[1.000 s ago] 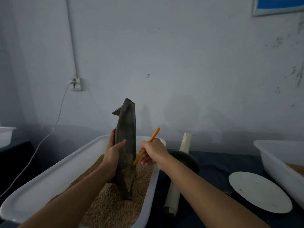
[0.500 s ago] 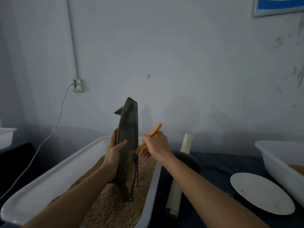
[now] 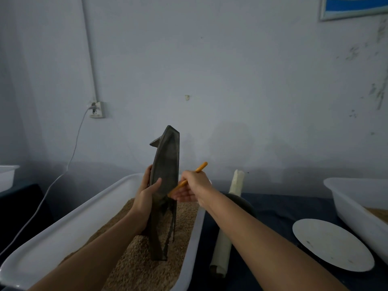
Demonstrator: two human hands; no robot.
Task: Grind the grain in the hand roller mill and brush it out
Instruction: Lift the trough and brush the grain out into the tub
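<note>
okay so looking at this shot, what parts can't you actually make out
- Brush bristles, head view: hidden behind the dark trough and right hand.
- Left hand fingers: mostly behind the trough.
- Right tub: cut off by the frame edge.
- Roller middle: covered by the right forearm.

Dark grey boat-shaped stone trough (image 3: pixel 165 164); orange brush handle (image 3: pixel 192 175); tan grain (image 3: pixel 134 265) in white plastic tub (image 3: pixel 63 234); white round plate (image 3: pixel 331 244); dark blue table (image 3: pixel 279 211).

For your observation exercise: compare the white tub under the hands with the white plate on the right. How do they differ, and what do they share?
The white tub is deep and long with raised walls; the white plate is shallow and round. The tub is filled with brown grain; the plate is nearly bare, with only a few specks. A dark trough stands upright in the tub; nothing stands on the plate. Both are white and rest on the dark tabletop.
</note>
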